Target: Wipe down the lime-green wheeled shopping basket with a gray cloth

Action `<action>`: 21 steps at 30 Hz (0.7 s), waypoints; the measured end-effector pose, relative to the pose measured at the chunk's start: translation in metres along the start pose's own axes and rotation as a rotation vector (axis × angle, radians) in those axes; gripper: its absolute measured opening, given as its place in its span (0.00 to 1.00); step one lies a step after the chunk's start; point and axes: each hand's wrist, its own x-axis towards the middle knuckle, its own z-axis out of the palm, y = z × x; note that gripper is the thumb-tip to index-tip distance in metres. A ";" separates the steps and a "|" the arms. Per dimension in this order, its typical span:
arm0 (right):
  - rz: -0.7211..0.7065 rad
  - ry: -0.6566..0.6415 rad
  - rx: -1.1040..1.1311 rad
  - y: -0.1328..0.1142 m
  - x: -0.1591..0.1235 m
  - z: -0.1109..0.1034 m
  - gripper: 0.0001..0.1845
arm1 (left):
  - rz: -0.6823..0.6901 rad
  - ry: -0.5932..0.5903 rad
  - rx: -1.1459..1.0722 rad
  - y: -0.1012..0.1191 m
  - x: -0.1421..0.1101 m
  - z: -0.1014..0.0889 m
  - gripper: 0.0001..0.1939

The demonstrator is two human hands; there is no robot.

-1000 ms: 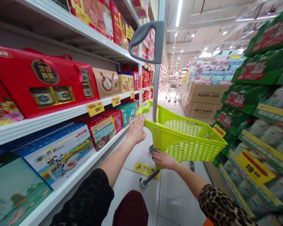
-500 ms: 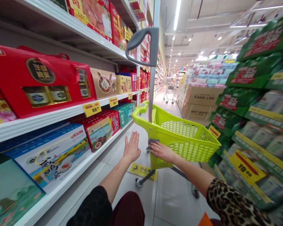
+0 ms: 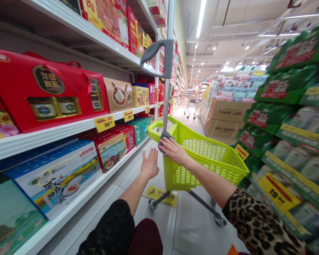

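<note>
Lime-green plastic cart [image 3: 207, 156], long axis fwd down aisle [image 3: 187, 113], R hand [image 3: 173, 150] gripping pole [image 3: 166, 102], L hand [image 3: 149, 164] open

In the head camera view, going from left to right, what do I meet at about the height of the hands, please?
Red gift box → left hand → right hand → lime-green shopping cart basket → green-wrapped packs
</note>
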 end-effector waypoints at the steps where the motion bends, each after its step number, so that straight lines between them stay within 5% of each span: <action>1: -0.002 -0.015 -0.005 -0.001 0.002 0.004 0.21 | 0.003 -0.026 0.003 0.001 0.000 0.002 0.42; 5: -0.058 -0.134 0.035 -0.019 -0.020 0.024 0.19 | 0.041 -0.088 0.018 0.001 -0.007 0.013 0.41; 11: -0.059 -0.333 0.237 -0.046 -0.055 0.040 0.19 | 0.005 -0.026 -0.030 -0.013 -0.006 0.014 0.41; 18: 0.302 0.117 0.298 -0.024 -0.004 0.019 0.26 | -0.170 0.075 -0.164 -0.021 0.019 -0.010 0.41; 21: 0.330 0.160 0.191 -0.001 0.020 0.011 0.25 | -0.139 0.090 -0.172 -0.014 0.027 -0.016 0.42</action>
